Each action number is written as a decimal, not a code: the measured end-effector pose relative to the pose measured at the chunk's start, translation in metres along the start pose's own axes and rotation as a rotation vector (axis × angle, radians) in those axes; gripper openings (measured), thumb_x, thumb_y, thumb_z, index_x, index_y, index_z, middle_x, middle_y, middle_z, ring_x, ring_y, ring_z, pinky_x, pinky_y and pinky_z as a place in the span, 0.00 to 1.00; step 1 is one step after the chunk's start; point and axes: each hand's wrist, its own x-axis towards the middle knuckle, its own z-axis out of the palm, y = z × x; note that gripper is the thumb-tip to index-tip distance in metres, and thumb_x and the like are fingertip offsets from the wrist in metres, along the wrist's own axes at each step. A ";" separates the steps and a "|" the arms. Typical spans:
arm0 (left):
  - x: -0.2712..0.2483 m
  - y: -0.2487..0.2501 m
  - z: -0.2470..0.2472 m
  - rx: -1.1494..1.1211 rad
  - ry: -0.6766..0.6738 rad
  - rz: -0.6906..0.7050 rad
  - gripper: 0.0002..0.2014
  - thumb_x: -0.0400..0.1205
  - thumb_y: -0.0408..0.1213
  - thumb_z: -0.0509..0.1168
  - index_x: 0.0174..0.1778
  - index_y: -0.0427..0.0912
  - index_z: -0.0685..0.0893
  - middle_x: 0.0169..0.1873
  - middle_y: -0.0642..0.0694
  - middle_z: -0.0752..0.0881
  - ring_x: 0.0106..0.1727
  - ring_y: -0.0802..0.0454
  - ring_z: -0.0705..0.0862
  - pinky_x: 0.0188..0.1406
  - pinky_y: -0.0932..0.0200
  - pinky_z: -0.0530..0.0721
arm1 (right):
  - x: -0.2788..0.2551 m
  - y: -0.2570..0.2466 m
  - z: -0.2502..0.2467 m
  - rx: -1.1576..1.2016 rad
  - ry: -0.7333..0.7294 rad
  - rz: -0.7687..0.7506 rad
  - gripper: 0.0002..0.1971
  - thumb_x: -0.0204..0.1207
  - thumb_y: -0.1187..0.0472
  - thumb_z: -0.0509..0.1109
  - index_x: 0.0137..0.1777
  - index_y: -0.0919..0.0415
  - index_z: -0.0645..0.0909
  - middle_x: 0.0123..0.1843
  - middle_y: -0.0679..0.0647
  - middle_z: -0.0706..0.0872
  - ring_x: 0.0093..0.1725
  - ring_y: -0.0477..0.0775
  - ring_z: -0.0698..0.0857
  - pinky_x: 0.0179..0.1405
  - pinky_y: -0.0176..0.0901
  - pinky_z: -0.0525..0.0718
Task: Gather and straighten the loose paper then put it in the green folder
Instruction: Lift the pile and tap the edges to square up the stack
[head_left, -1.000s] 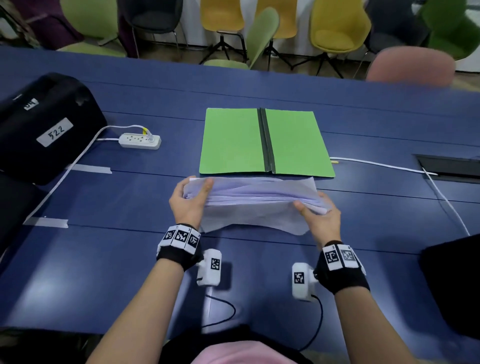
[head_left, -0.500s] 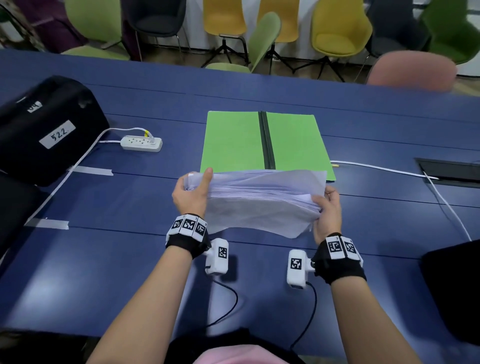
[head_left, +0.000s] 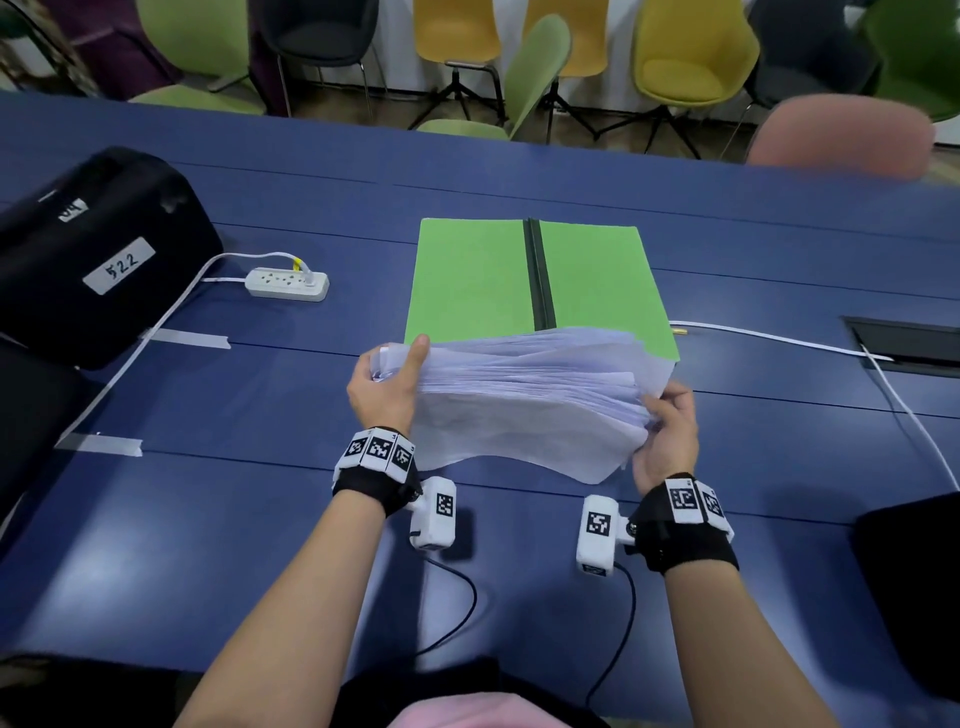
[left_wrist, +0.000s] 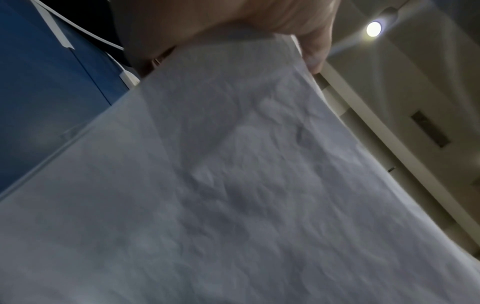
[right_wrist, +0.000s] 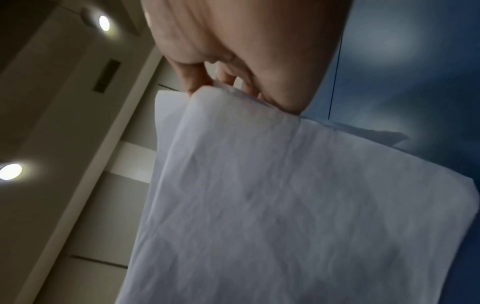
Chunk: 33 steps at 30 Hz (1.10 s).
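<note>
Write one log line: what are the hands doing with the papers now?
left hand: grips white paper stack | right hand: grips stack | stack: lifted, uneven | green folder: open, empty

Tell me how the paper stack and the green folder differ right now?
The paper is white and held up off the table by the left hand and right hand; the folder is green and lies flat, open. The paper's sheets are fanned and sagging; the folder's edges are crisp and straight. Both are flat rectangular stationery.
</note>
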 end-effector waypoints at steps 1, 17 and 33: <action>0.000 -0.001 0.000 0.000 0.011 -0.003 0.23 0.64 0.55 0.77 0.43 0.41 0.83 0.32 0.54 0.79 0.32 0.56 0.77 0.35 0.70 0.76 | 0.001 0.003 -0.001 -0.010 -0.026 0.008 0.10 0.65 0.70 0.66 0.40 0.54 0.72 0.39 0.50 0.86 0.32 0.48 0.85 0.32 0.40 0.78; 0.007 -0.004 -0.021 0.285 -0.469 0.145 0.32 0.51 0.52 0.82 0.52 0.63 0.81 0.58 0.46 0.87 0.62 0.49 0.84 0.66 0.53 0.80 | -0.003 0.002 -0.015 -0.739 -0.448 -0.098 0.60 0.51 0.49 0.86 0.79 0.38 0.51 0.77 0.39 0.69 0.75 0.41 0.71 0.77 0.47 0.68; 0.000 0.042 -0.037 0.315 -0.636 0.290 0.11 0.69 0.22 0.74 0.30 0.37 0.79 0.28 0.43 0.76 0.30 0.57 0.73 0.32 0.65 0.72 | 0.000 0.005 -0.040 -0.487 -0.111 -0.027 0.24 0.64 0.73 0.79 0.61 0.63 0.82 0.44 0.45 0.92 0.40 0.37 0.89 0.49 0.44 0.86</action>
